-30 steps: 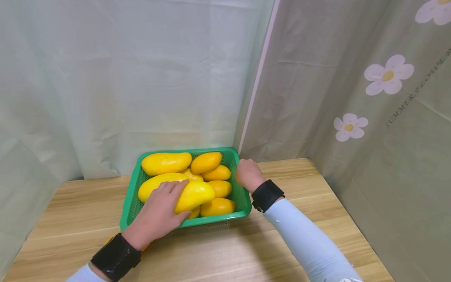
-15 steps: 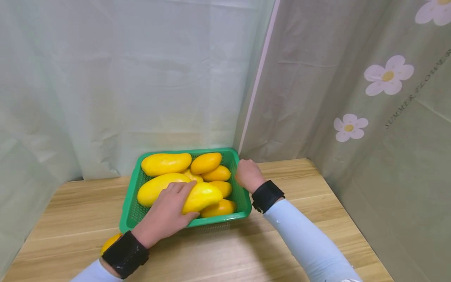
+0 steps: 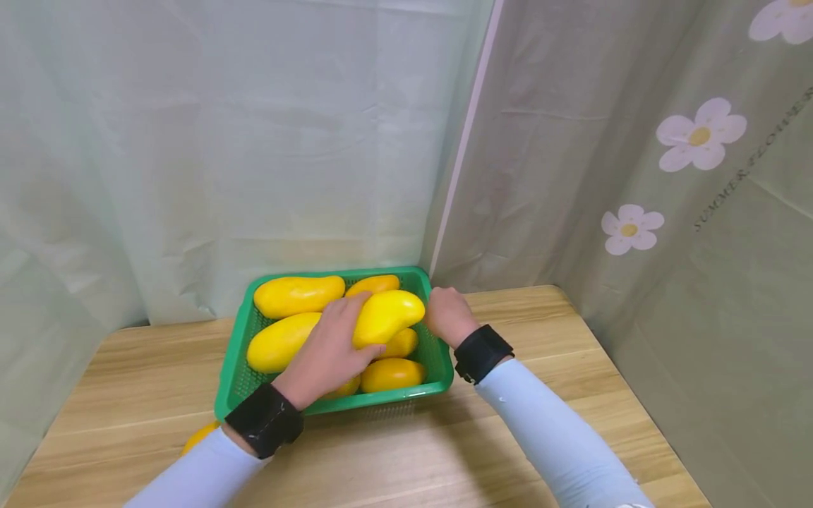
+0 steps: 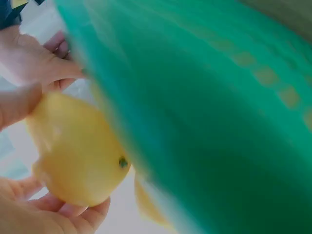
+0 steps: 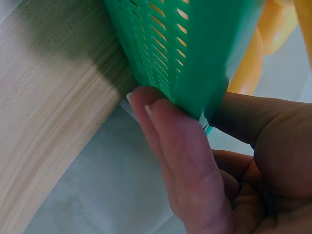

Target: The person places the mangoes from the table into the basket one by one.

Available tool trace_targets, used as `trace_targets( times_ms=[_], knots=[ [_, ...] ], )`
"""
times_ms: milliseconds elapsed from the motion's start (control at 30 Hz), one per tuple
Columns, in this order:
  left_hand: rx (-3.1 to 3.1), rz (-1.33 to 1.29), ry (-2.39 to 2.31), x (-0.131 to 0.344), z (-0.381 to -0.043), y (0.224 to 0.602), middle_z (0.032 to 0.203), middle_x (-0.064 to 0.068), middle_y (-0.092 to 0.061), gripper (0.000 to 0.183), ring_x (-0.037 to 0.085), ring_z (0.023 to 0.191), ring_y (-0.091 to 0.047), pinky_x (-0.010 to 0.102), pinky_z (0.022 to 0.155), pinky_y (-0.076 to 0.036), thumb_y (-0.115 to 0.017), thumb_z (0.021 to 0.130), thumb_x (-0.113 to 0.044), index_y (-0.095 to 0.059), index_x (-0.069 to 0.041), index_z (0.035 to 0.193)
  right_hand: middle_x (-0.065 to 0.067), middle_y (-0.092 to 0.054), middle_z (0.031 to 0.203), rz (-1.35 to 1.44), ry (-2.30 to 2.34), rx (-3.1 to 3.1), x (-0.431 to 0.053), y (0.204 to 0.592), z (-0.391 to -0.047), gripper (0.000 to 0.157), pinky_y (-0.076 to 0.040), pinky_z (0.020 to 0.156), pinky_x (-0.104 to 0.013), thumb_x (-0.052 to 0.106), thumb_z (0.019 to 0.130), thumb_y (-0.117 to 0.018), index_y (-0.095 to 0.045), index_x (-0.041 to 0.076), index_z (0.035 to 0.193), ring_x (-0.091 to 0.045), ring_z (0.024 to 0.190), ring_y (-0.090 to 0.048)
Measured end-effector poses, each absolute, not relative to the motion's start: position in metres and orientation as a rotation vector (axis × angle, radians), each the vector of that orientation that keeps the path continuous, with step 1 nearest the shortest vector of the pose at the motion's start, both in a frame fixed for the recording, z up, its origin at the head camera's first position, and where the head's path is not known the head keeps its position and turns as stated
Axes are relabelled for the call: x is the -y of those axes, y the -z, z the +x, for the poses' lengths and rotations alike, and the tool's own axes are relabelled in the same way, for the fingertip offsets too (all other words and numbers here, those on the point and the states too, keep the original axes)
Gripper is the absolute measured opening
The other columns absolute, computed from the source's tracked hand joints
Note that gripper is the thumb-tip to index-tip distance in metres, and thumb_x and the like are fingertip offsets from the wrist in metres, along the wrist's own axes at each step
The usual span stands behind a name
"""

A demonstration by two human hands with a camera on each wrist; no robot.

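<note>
My left hand grips a large yellow mango over the right half of a green basket. In the left wrist view, thumb and fingers wrap opposite sides of this mango, its stem end facing the camera. Several other mangoes lie in the basket; two long ones, a rear mango and a nearer mango, fill its left side. At the basket's right rim, my right hand pinches the edge. The right wrist view shows its fingers outside the slotted wall and the thumb inside.
One more mango lies on the wooden table, left of the basket and partly behind my left sleeve. A pale curtain hangs behind the table, and a flower-print curtain along its right side.
My left hand has moved right and away from me with the mango, from over the front middle of the basket to its right half. The right hand has stayed on the rim.
</note>
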State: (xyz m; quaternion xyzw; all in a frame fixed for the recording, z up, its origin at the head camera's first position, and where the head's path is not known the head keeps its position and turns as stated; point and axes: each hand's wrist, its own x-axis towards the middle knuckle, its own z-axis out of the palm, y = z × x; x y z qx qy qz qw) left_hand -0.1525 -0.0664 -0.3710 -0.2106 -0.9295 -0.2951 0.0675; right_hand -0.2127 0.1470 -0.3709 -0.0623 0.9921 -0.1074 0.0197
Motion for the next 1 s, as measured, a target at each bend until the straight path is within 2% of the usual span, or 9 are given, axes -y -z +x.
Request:
trace_targets(
  times_ms=[133, 300, 633, 867, 1000],
  knots=[
    [2.813, -0.587, 1.035, 0.061, -0.164, 0.369, 0.138, 0.006, -0.042, 0.084, 0.023, 0.121, -0.041, 0.046, 0.103, -0.038, -0.073, 0.078, -0.04, -0.027, -0.013, 0.144, 0.0, -0.038, 0.055, -0.2, 0.332, -3.078, -0.146, 0.371, -0.212, 0.02, -0.036, 0.042, -0.022, 0.005, 0.082, -0.059, -0.054, 0.007, 0.063, -0.015, 0.046, -0.044],
    [2.83, -0.562, 1.07, 0.058, -0.173, 0.371, 0.139, 0.009, -0.043, 0.084, 0.026, 0.122, -0.041, 0.047, 0.104, -0.037, -0.074, 0.078, -0.036, -0.028, -0.011, 0.144, 0.0, -0.036, 0.054, -0.179, 0.334, -3.065, -0.146, 0.372, -0.214, 0.019, -0.035, 0.041, -0.022, 0.004, 0.081, -0.058, -0.055, 0.007, 0.063, -0.015, 0.045, -0.042],
    [2.961, -0.52, 0.894, 0.05, -0.19, 0.37, 0.135, 0.015, -0.043, 0.085, 0.03, 0.12, -0.04, 0.046, 0.105, -0.037, -0.077, 0.076, -0.029, -0.029, -0.007, 0.143, -0.002, -0.042, 0.057, -0.113, 0.319, -3.053, -0.143, 0.374, -0.216, 0.015, -0.04, 0.042, -0.023, 0.004, 0.084, -0.057, -0.058, 0.006, 0.069, -0.017, 0.048, -0.049],
    [3.077, -0.497, 0.75, 0.055, -0.193, 0.374, 0.133, 0.018, -0.045, 0.084, 0.032, 0.116, -0.043, 0.047, 0.1, -0.041, -0.078, 0.075, -0.026, -0.029, -0.007, 0.141, -0.002, -0.041, 0.056, -0.143, 0.313, -3.059, -0.139, 0.375, -0.215, 0.019, -0.038, 0.041, -0.022, 0.003, 0.084, -0.055, -0.056, 0.007, 0.065, -0.016, 0.047, -0.046],
    [3.072, -0.521, 0.694, 0.057, -0.193, 0.373, 0.127, 0.018, -0.048, 0.081, 0.033, 0.108, -0.046, 0.046, 0.094, -0.044, -0.08, 0.072, -0.022, -0.035, -0.008, 0.138, -0.001, -0.039, 0.054, -0.158, 0.297, -3.066, -0.138, 0.375, -0.216, 0.022, -0.036, 0.041, -0.022, 0.003, 0.083, -0.055, -0.054, 0.008, 0.061, -0.015, 0.046, -0.044]
  ],
)
